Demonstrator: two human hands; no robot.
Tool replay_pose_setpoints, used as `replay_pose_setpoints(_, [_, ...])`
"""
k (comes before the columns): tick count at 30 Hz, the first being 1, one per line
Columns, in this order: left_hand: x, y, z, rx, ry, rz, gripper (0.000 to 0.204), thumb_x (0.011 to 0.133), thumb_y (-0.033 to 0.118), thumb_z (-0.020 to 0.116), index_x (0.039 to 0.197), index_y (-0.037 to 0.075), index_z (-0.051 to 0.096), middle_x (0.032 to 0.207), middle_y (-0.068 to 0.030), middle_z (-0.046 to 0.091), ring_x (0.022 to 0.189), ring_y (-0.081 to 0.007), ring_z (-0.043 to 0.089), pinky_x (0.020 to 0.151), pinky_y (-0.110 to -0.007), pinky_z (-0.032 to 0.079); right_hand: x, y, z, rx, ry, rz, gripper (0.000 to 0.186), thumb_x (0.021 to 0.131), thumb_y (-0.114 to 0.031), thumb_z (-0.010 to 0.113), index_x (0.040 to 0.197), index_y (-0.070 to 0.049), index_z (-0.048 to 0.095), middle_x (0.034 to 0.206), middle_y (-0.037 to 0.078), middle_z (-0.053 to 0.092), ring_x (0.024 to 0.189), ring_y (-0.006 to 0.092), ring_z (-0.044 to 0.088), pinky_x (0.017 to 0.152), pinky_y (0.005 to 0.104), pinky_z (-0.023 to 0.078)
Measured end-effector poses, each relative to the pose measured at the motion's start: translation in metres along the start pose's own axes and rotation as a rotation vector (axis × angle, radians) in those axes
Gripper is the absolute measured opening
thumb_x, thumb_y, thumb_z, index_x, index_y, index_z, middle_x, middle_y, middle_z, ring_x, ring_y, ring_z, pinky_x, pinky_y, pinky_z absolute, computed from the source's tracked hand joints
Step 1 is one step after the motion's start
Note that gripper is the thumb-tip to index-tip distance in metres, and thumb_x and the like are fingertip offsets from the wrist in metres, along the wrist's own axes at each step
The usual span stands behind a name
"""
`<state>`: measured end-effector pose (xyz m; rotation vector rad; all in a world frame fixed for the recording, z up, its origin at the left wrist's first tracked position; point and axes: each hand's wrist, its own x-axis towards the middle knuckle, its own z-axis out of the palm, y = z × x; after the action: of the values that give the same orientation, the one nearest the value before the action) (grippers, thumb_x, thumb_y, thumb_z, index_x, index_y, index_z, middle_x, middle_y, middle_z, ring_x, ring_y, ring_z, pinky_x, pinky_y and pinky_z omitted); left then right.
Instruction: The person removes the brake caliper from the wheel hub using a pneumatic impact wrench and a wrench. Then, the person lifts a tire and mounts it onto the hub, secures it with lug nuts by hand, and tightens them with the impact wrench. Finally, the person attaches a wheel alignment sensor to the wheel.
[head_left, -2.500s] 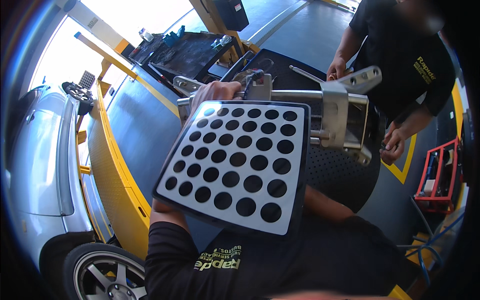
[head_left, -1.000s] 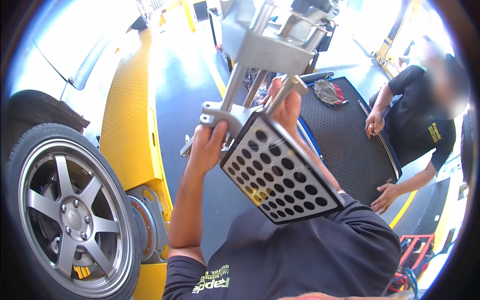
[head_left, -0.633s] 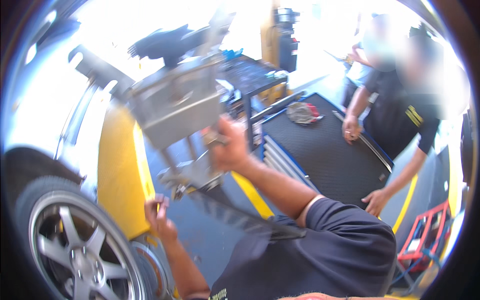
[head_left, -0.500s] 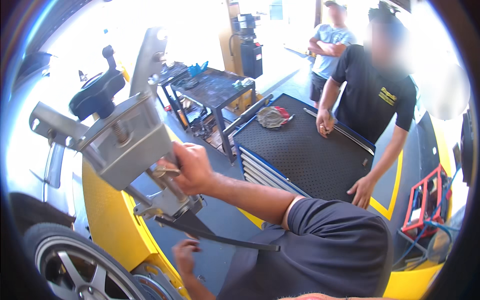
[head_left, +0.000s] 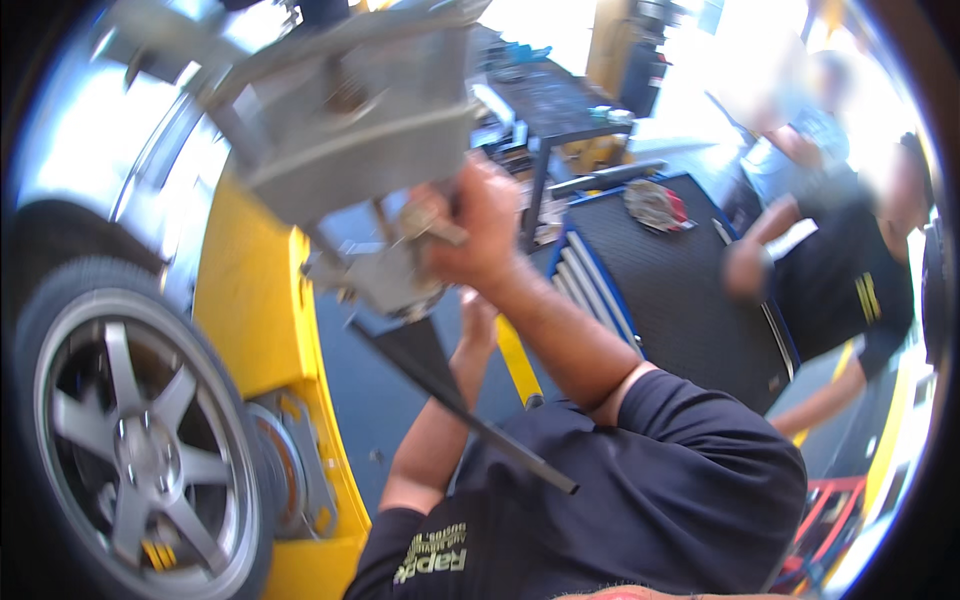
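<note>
My right hand [head_left: 475, 225] is closed round the lower part of a bulky grey metal wheel clamp [head_left: 350, 150], held up in front of me at the upper left and blurred by motion. A long thin black arm [head_left: 480, 425] slants down from the clamp's lower end, across my shirt. My left hand [head_left: 478, 318] is raised just below my right wrist, beside the clamp's lower end. Its fingers are partly hidden, and I cannot tell whether they touch the clamp. A car wheel with a silver spoked rim [head_left: 120, 350] stands at the left.
The wheel is beside a yellow ramp [head_left: 250, 300] with a round metal plate [head_left: 280, 460]. At the right is a blue-edged tool cabinet [head_left: 690, 300] with a glove-like bundle [head_left: 655, 205] on top. Two people [head_left: 835, 260] stand beyond it. A dark workbench [head_left: 565, 100] is behind.
My view has swung left and down toward the wheel. The clamp, still in my right hand, appears higher and closer. My left hand has risen from low down to near my right wrist.
</note>
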<state>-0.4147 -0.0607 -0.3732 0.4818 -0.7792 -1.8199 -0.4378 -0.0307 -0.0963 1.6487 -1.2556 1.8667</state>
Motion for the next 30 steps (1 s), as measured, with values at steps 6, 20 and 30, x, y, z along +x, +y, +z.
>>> replay_pose_setpoints(6, [0.014,0.008,0.034,0.211,0.015,0.181,0.044,0.101,0.033,0.068,0.135,0.007,0.059,0.121,-0.006,0.063,0.107,-0.0164,0.061,0.087,-0.038,0.053,0.006,0.015,0.021,0.231,-0.008,0.157,0.02,0.095,-0.025,0.072,0.102,-0.007,0.064,0.074,0.011,0.068,0.065,0.0341,0.069,0.062,0.0412,0.053])
replay_pose_setpoints(20, [0.047,0.052,0.077,1.096,-0.03,0.676,0.053,0.094,0.021,0.078,0.138,0.007,0.053,0.125,-0.005,0.059,0.109,-0.0191,0.06,0.091,-0.038,0.053,0.009,0.093,0.046,0.378,-0.002,0.425,0.015,0.093,-0.015,0.061,0.105,-0.006,0.062,0.079,0.015,0.07,0.073,0.0403,0.072,0.065,0.0431,0.055])
replay_pose_setpoints(30, [0.063,0.015,0.067,0.615,0.174,0.451,0.052,0.096,0.022,0.077,0.139,0.005,0.053,0.123,-0.0081,0.062,0.106,-0.0208,0.063,0.09,-0.037,0.053,0.018,0.13,0.032,0.441,0.077,0.525,0.019,0.093,-0.021,0.071,0.099,-0.005,0.062,0.075,0.019,0.063,0.067,0.0421,0.065,0.061,0.0463,0.05])
